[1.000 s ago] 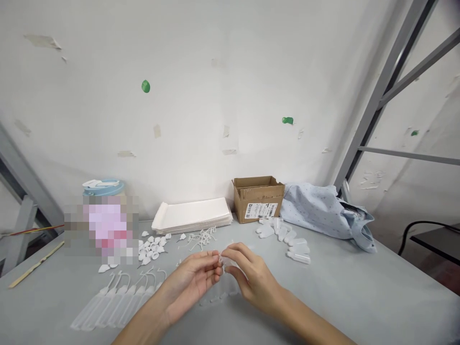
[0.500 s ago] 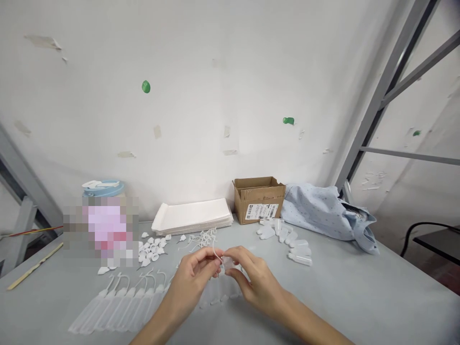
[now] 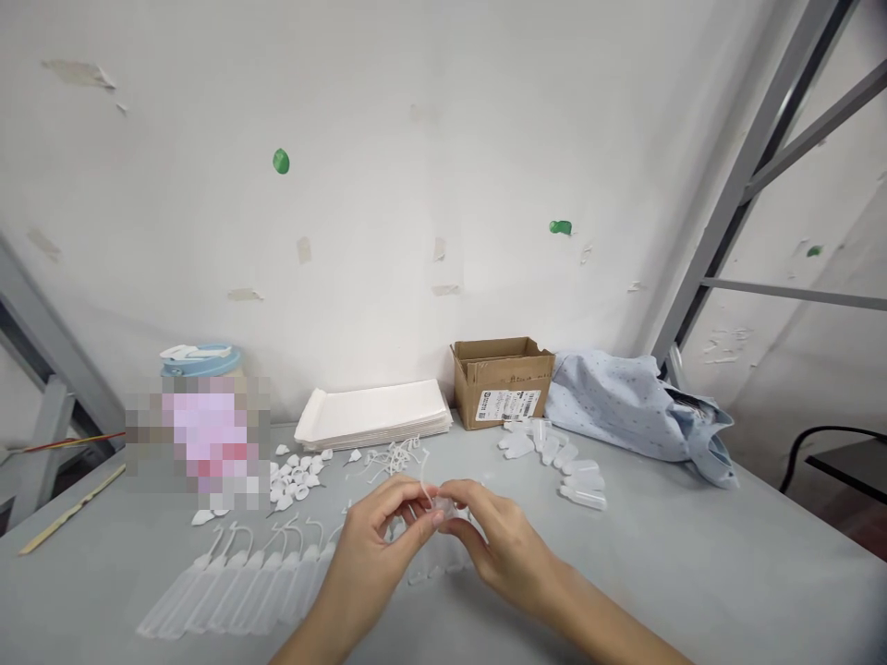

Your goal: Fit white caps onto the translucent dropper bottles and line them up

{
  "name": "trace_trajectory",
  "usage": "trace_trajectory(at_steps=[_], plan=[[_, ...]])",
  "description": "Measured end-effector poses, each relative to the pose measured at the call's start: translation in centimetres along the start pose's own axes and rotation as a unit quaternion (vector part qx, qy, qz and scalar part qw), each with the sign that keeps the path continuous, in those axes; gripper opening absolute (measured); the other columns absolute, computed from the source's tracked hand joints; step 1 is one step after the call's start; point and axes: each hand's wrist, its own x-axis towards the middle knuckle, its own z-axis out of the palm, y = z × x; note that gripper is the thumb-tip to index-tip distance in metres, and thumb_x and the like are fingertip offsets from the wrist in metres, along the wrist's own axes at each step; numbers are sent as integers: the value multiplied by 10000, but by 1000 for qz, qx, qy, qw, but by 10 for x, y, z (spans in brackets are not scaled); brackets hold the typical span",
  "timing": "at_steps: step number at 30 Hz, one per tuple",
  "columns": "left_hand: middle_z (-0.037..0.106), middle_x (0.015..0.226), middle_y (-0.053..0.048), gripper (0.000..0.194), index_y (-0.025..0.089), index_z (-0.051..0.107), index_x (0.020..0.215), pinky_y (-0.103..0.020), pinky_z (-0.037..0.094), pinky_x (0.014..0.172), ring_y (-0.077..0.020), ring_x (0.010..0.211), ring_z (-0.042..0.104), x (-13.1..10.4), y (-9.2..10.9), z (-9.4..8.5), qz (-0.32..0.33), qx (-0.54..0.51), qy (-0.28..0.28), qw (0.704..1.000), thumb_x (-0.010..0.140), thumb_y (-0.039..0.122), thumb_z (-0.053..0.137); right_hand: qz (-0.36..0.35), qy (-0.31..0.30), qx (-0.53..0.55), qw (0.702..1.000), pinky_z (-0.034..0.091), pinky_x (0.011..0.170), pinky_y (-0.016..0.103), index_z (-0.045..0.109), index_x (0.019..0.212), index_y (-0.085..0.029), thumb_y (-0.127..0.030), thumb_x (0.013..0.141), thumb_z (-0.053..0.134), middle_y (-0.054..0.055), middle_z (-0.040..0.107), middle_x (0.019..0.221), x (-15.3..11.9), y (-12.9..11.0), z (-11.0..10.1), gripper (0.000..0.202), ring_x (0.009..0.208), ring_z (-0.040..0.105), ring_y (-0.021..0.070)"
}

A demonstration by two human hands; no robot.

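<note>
With both hands nearly meeting at the fingertips over the grey table (image 3: 665, 568), holding a small clear tube (image 3: 445, 507) between them, low in the middle of the view. Pinching the tube between thumb and index finger of the right hand (image 3: 500, 538), while curling the fingers of the left hand (image 3: 376, 538) and pinching a thin white cord (image 3: 423, 471) that is sticking up past the fingertips. Covering the lower end of the cord with fingers; cannot tell how it is meeting the tube.

Showing more clear pieces (image 3: 450, 554) lying under the hands, partly hidden. Showing a slanted row of white-topped tubes (image 3: 228, 591) lying beside the left forearm, with white caps (image 3: 295, 480) scattering behind it and loose cords (image 3: 396, 457) tangling behind the hands. Showing spare clear tubes (image 3: 583, 482) curving off to the right, in front of a cardboard box (image 3: 504, 392). Also showing a white stack (image 3: 374, 416) lying left of the box and a pale blue cloth (image 3: 616, 406) bunching right of it.
</note>
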Motion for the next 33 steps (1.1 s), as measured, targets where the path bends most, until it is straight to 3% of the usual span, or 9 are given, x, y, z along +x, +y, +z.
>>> trace_trajectory(at_steps=[9, 17, 19, 23, 27, 33], plan=[[676, 756, 19, 48, 226, 667, 793, -213, 501, 624, -124, 658, 616, -5, -3, 0, 140, 77, 49, 986, 806, 198, 630, 27, 22, -22, 999, 531, 647, 268, 444, 1082, -223, -215, 914, 493, 68, 681, 904, -3, 4, 2, 175, 738, 649, 178], [638, 799, -14, 120, 189, 618, 830, -218, 489, 649, -129, 739, 619, -4, -6, 0, 277, 171, 58, 944, 853, 87, 560, 129, 34, 123, 983, 502, 689, 267, 515, 931, -208, -204, 818, 621, 26, 642, 825, 5, -3, -3, 154, 721, 607, 151], [626, 819, -24, 149, 186, 618, 882, -224, 485, 646, -130, 745, 605, -3, -8, 0, 313, 191, 63, 928, 856, 57, 547, 188, 36, 209, 959, 497, 715, 277, 538, 907, -201, -240, 781, 672, 15, 625, 801, 8, -6, -5, 188, 742, 613, 154], [610, 869, -40, 206, 191, 601, 989, -262, 483, 698, -151, 801, 581, -3, -7, -3, 355, 222, 64, 906, 853, 45, 546, 288, 26, 402, 869, 485, 737, 291, 546, 895, -189, -314, 733, 728, 17, 645, 783, 13, -7, -8, 274, 772, 643, 166], [603, 970, -61, 275, 202, 524, 1155, -288, 497, 744, -179, 888, 574, 1, -1, -11, 279, 232, 88, 928, 884, 156, 532, 296, 13, 499, 814, 445, 854, 335, 557, 918, -175, -307, 763, 712, 51, 705, 846, 15, -4, -14, 256, 821, 675, 182], [542, 1140, -70, 352, 248, 481, 1192, -344, 496, 834, -230, 1053, 528, 12, 3, -13, 274, 289, -57, 915, 859, 261, 594, 304, 15, 581, 755, 449, 781, 315, 577, 939, -164, -267, 757, 720, 82, 725, 910, 16, -1, -18, 254, 904, 677, 220]])
